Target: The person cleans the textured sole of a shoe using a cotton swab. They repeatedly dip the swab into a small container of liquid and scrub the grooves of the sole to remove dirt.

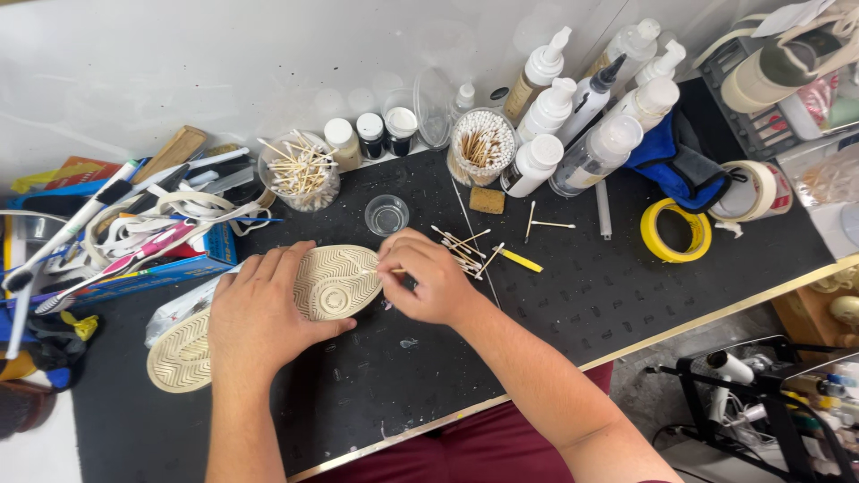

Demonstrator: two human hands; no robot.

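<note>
I see a shoe (268, 317) lying sole-up on the near left of the surface (555, 295), its cream tread turned toward me so the grooves are open to work on. My left hand (259, 313) lies flat and spread over the middle of the sole, fingers toward the toe, pressing it down so it cannot rock or slide. My right hand (425, 277) is curled closed at the toe end, pinching what looks like a cotton swab (380, 270) against the tread; the stick is mostly hidden by the fingers, so I can't be sure of its tip.

Just right of that hand a loose scatter of swabs (465, 246) lies within easy reach, with a yellow-handled tool (519, 260) beside them. A small clear cup (386, 215) stands just beyond the toe, close enough to dip into. Farther back are two tubs of swabs (300, 170) (481, 148), small jars (371, 134) and a cluster of white bottles (591, 107), with a blue cloth (671, 161) and rolls of tape (676, 230) at the far right. At the left, brushes (80, 241) and laces are heaped on a blue box (152, 273).

The surface is a black mat, spotted with drips, edged in a pale strip, set against a white wall (179, 63).
</note>
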